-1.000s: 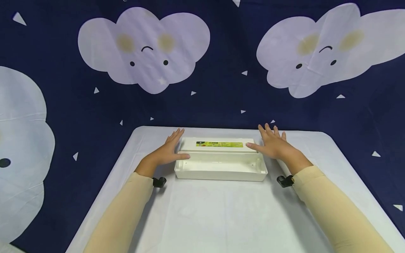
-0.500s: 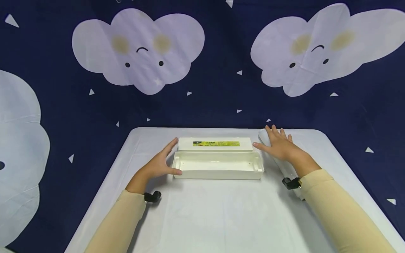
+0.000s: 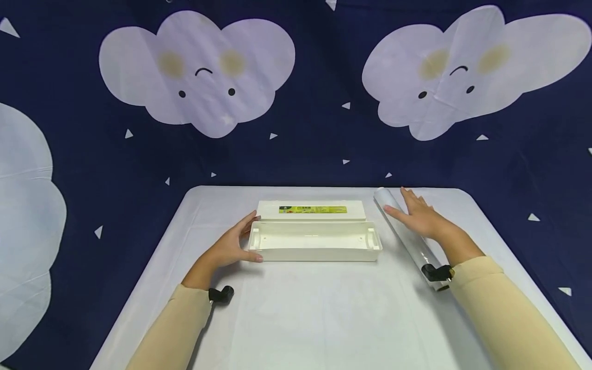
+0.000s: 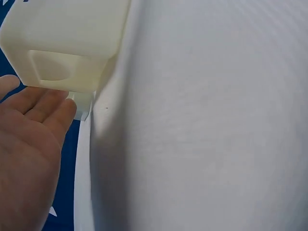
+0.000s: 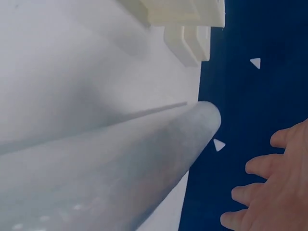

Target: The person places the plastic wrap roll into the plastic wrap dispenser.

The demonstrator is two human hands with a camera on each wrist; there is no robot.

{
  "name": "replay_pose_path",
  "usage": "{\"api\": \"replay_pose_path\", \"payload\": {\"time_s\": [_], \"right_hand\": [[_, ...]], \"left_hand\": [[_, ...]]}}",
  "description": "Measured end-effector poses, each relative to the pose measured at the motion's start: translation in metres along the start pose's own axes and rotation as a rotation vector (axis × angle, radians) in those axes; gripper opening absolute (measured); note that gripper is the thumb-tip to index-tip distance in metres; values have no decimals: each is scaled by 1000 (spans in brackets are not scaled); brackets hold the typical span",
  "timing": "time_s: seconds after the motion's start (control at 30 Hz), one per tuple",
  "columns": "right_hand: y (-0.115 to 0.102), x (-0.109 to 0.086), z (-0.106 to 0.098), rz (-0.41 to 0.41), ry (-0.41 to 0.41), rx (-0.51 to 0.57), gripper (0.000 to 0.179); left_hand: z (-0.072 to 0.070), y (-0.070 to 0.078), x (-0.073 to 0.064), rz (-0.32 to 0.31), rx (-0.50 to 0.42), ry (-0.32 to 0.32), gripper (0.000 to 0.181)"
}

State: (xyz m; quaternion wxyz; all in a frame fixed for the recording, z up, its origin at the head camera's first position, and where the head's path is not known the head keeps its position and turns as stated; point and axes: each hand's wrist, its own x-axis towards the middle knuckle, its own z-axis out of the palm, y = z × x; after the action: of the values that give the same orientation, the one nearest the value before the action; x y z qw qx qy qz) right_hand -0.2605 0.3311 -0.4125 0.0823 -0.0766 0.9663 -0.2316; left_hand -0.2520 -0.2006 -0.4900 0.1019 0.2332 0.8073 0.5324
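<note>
A long white cling film box [image 3: 314,255] sits on the table, its hinged lid [image 3: 264,209] folded open behind it. My left hand [image 3: 224,249] spans the box's left end, thumb along the front wall and fingers curved toward the back. In the left wrist view the fingertips [image 4: 67,108] lie against or very near the box end. A glossy roll of cling film [image 3: 407,234] lies slanted to the right of the box. My right hand [image 3: 427,222] is over the roll's right side, fingers spread and holding nothing; whether the thumb touches the film is unclear.
The white-covered table [image 3: 296,313] has rounded far corners. Behind it hangs a navy cloth [image 3: 319,164] with clouds and small triangles. A yellow-green label [image 3: 312,209] is on the lid. Small black wrist cameras [image 3: 222,295] project from both wrists.
My left hand has come down from above the box's left corner to around its left end. My right hand has moved right, away from the box and across the roll, uncovering more of it.
</note>
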Motion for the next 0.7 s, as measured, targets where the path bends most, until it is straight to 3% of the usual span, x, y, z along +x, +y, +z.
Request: {"api": "replay_pose_path", "payload": {"time_s": [0.37,0.7], "right_hand": [[27,-31,6,101,-63,189,98],[43,-49,16,134,-54,315,96]], "left_hand": [[0,-8,3,-8,-99,-2,128],[2,-12,4,-17,-113,10,125]]}}
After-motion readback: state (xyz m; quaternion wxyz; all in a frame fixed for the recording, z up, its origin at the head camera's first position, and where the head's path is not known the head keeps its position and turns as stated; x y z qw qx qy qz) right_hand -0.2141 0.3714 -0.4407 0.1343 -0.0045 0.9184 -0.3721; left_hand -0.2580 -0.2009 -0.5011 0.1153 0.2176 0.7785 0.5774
